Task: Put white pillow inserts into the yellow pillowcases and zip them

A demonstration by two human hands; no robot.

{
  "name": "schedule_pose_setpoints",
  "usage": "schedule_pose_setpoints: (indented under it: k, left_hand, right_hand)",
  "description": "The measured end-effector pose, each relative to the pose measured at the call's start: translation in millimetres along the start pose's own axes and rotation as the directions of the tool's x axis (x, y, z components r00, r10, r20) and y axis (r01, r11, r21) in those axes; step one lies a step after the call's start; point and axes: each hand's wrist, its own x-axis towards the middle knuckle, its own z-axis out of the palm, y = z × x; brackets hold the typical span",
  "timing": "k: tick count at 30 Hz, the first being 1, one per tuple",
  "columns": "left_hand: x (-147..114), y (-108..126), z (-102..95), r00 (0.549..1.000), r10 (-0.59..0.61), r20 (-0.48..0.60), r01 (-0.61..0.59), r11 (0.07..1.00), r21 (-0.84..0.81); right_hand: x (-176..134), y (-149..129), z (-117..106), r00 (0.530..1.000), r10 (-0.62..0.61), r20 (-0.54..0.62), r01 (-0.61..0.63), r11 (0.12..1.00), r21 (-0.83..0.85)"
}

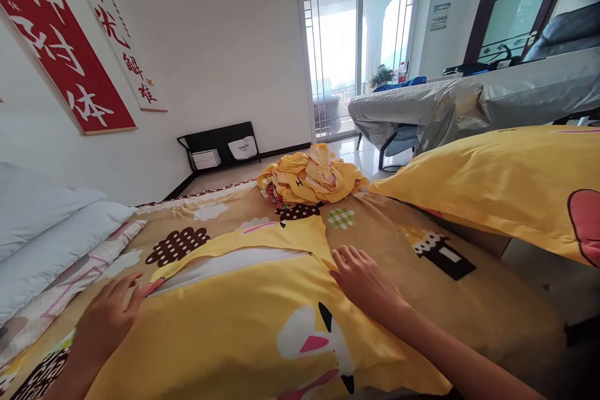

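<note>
A pillow in a yellow cartoon-print pillowcase lies on the bed in front of me, its open end showing the white pillow inside. My left hand rests flat on the case's left corner, fingers together. My right hand lies flat on the case's right edge near the opening, fingers slightly apart. Neither hand grips anything.
A crumpled yellow cloth pile sits at the far end of the tan patterned bedsheet. Another yellow pillow lies at right. White pillows stack at left. A covered bed and a glass door lie beyond.
</note>
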Motion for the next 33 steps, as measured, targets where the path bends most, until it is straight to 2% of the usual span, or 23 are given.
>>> schedule_pose_setpoints:
  k: [1, 3, 4, 5, 7, 10, 14, 17, 18, 19, 20, 22, 23, 24, 25, 27, 29, 30, 31, 32, 33]
  left_hand:
    - [5.3, 39.8, 1.4, 0.997, 0.078, 0.011, -0.078, 0.996, -0.034]
    - [10.0, 114.0, 12.7, 0.951, 0.266, 0.157, -0.247, 0.960, -0.133]
    - [10.0, 145.2, 20.8, 0.916, 0.333, 0.224, -0.303, 0.940, -0.160]
    - [8.9, 171.3, 29.0, 0.903, 0.345, 0.255, -0.317, 0.937, -0.147]
    - [5.9, 206.6, 41.9, 0.888, 0.364, 0.279, -0.352, 0.931, -0.096]
    - [6.4, 225.1, 46.1, 0.824, 0.427, 0.373, -0.417, 0.902, -0.110]
    - [21.4, 230.5, 39.3, 0.714, 0.383, 0.586, -0.437, 0.898, -0.055]
    - [26.3, 249.3, 47.9, 0.661, 0.391, 0.640, -0.477, 0.878, -0.043]
    - [24.5, 258.8, 53.8, 0.626, 0.436, 0.646, -0.511, 0.856, -0.083]
    - [21.1, 269.1, 60.3, 0.554, 0.531, 0.642, -0.573, 0.802, -0.168]
    - [16.5, 279.2, 67.1, 0.445, 0.657, 0.608, -0.647, 0.706, -0.289]
    - [5.7, 295.3, 79.3, 0.191, 0.876, 0.443, -0.742, 0.424, -0.519]
    - [0.3, 300.0, 84.2, 0.102, 0.931, 0.349, -0.756, 0.301, -0.581]
    - [-4.8, 302.2, 88.2, 0.072, 0.954, 0.290, -0.765, 0.239, -0.598]
    - [-9.5, 302.3, 91.5, 0.099, 0.955, 0.280, -0.774, 0.251, -0.581]
    - [-17.7, 298.8, 96.5, 0.213, 0.924, 0.318, -0.801, 0.352, -0.484]
    - [-25.0, 295.8, 100.2, 0.302, 0.891, 0.339, -0.841, 0.417, -0.346]
    - [-28.4, 296.2, 101.7, 0.320, 0.890, 0.323, -0.867, 0.413, -0.279]
    - [-31.7, 298.2, 102.9, 0.312, 0.908, 0.282, -0.897, 0.378, -0.227]
    - [-35.0, 301.7, 103.8, 0.278, 0.936, 0.216, -0.927, 0.320, -0.195]
    - [-38.3, 306.7, 104.5, 0.222, 0.966, 0.136, -0.951, 0.245, -0.186]
  right_hand:
    - [12.7, -9.7, -1.3, 0.989, -0.135, -0.065, 0.141, 0.987, 0.082]
    - [36.0, -30.8, 2.7, 0.938, -0.329, -0.105, 0.345, 0.907, 0.241]
    - [45.4, -40.3, 7.1, 0.921, -0.380, -0.086, 0.387, 0.872, 0.300]
    - [52.6, -48.0, 12.0, 0.916, -0.399, -0.049, 0.390, 0.855, 0.340]
    - [59.9, -55.8, 19.9, 0.923, -0.380, 0.057, 0.333, 0.865, 0.375]
    - [54.1, -50.7, 18.5, 0.906, -0.378, 0.191, 0.291, 0.883, 0.369]
    - [29.5, -34.6, -6.6, 0.865, -0.448, 0.226, 0.310, 0.831, 0.462]
    - [13.7, -27.9, -28.9, 0.830, -0.493, 0.263, 0.300, 0.790, 0.534]
    - [9.3, -26.9, -35.3, 0.816, -0.505, 0.283, 0.298, 0.785, 0.543]
    - [4.9, -26.3, -41.0, 0.803, -0.513, 0.303, 0.291, 0.782, 0.552]
    - [0.2, -25.9, -46.1, 0.791, -0.516, 0.329, 0.278, 0.783, 0.557]
    - [-11.1, -24.5, -55.0, 0.774, -0.508, 0.379, 0.256, 0.798, 0.546]
    - [-18.0, -23.0, -58.8, 0.768, -0.503, 0.396, 0.258, 0.809, 0.527]
    - [-25.5, -20.9, -62.1, 0.758, -0.504, 0.414, 0.274, 0.822, 0.500]
    - [-33.6, -17.9, -64.6, 0.744, -0.508, 0.434, 0.300, 0.834, 0.463]
    - [-51.3, -10.0, -65.7, 0.730, -0.495, 0.471, 0.339, 0.861, 0.380]
    - [-69.9, -0.9, -59.5, 0.752, -0.434, 0.495, 0.303, 0.896, 0.325]
    - [-79.1, 3.2, -53.6, 0.779, -0.388, 0.493, 0.257, 0.914, 0.314]
    - [-87.8, 6.5, -46.2, 0.812, -0.336, 0.478, 0.201, 0.929, 0.312]
    - [-95.7, 8.8, -38.1, 0.852, -0.276, 0.444, 0.143, 0.940, 0.309]
    - [-102.3, 9.9, -30.0, 0.892, -0.211, 0.400, 0.090, 0.950, 0.300]
